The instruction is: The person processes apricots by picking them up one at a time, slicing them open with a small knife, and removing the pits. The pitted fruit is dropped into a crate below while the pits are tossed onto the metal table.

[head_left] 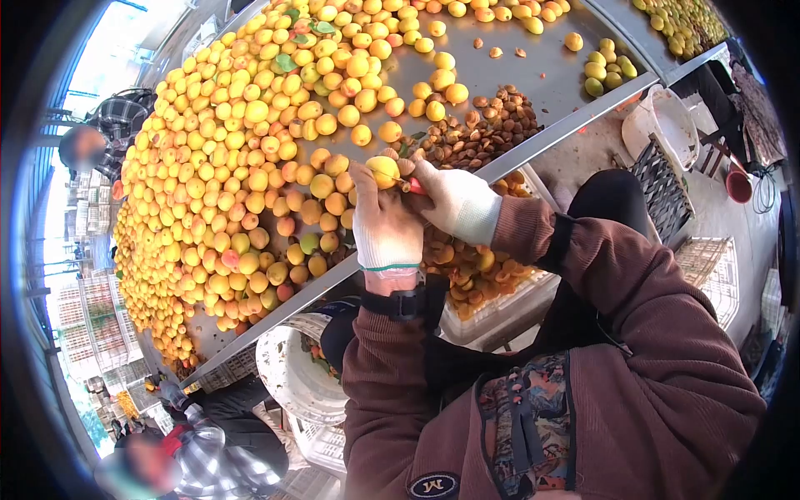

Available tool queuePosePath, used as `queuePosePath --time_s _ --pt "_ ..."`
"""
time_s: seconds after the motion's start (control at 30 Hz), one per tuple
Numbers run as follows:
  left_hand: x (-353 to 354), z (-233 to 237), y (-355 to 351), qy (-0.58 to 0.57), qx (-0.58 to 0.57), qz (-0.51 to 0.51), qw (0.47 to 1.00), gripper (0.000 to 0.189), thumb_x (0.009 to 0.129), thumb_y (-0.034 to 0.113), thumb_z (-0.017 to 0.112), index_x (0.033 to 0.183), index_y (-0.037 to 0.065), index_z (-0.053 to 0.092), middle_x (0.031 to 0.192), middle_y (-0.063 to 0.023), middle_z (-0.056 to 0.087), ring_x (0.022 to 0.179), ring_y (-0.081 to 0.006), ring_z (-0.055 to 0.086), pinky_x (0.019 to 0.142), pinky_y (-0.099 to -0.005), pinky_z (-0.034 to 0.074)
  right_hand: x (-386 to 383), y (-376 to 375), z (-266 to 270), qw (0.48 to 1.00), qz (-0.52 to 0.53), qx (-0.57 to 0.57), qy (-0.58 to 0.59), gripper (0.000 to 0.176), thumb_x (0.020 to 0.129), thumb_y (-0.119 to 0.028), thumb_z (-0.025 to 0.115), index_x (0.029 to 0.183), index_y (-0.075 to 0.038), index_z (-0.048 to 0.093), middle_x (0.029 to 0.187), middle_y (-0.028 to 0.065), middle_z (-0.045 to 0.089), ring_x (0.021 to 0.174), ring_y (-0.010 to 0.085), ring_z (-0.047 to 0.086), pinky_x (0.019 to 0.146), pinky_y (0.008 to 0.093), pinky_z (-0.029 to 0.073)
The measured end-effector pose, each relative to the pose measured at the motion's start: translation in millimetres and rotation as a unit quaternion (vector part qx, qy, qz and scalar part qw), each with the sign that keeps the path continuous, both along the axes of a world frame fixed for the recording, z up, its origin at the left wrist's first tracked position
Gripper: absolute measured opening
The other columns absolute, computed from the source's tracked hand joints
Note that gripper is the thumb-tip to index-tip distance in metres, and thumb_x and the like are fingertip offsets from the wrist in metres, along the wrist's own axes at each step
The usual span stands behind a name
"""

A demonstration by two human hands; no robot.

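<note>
My left hand (388, 223), in a white knit glove with stained fingers, is closed around a yellow apricot (383, 172) just above the table's metal rim. Gloved the same way, my right hand (460, 200) grips a small knife (414, 187) by its red handle. The knife's tip meets the apricot, though how deep it goes is hidden. Just beyond my hands lies a heap of brown apricot pits (492, 125). Whole apricots (250, 158) cover much of the steel table. Below my wrists, cut apricots (483, 279) fill a white crate (475, 327).
The table's raised metal edge (575, 121) runs diagonally before me. Greenish apricots (607, 68) sit in its right corner. A white bucket (304, 367) stands below left, another white bucket (662, 125) at right. Two other people (208, 450) are along the left side.
</note>
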State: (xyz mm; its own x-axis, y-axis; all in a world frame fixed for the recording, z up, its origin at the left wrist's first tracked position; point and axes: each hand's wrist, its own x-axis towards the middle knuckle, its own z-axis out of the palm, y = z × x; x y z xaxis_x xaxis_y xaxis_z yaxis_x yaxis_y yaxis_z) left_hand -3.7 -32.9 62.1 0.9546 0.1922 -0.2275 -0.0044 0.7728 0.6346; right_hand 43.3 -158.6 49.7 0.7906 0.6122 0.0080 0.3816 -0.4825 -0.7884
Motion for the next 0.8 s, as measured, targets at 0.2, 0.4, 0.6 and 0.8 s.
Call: queuePosePath --time_s 0.2,0.4,0.6,0.8 --pt "1.2 -2.2 -1.0 -0.037 0.083 0.038 0.995 0.048 0.104 0.043 0.041 0.119 -0.001 0.053 0.103 -0.0080 0.061 0.104 -0.0178 0.056 0.098 -0.0340 0.043 -3.8 -0.5 14.5 1.000 -0.004 0.008 0.003 0.035 0.087 -0.021 0.063 0.113 -0.002 0.048 0.082 0.0224 0.065 0.082 0.0416 0.065 0.069 0.0456 0.052" --pt "3.0 18.3 2.1 -0.020 0.467 0.095 0.879 0.036 0.100 0.022 0.047 0.123 -0.005 0.052 0.107 -0.0092 0.059 0.094 -0.0170 0.060 0.085 -0.0286 0.048 -1.0 -6.4 17.5 0.998 -0.002 0.050 0.045 0.025 0.087 -0.019 0.061 0.100 -0.001 0.050 0.081 0.0237 0.064 0.083 0.0425 0.064 0.070 0.0464 0.052" --pt "3.9 16.7 4.8 -0.031 0.451 0.079 0.888 0.037 0.100 0.024 0.048 0.121 -0.007 0.053 0.110 -0.0100 0.059 0.095 -0.0158 0.058 0.088 -0.0299 0.046 3.0 -11.1 11.1 0.997 0.011 0.052 0.058 0.023 0.087 -0.019 0.062 0.096 0.000 0.051 0.080 0.0238 0.064 0.083 0.0424 0.065 0.069 0.0461 0.052" --pt "6.6 12.3 -3.8 0.013 0.213 0.049 0.976 0.048 0.104 0.031 0.037 0.136 -0.003 0.047 0.124 -0.0094 0.056 0.110 -0.0142 0.051 0.097 -0.0289 0.040 12.3 -10.9 35.9 0.964 -0.096 0.244 0.047 0.027 0.090 -0.027 0.062 0.091 -0.001 0.053 0.073 0.0212 0.060 0.074 0.0413 0.063 0.064 0.0451 0.048"
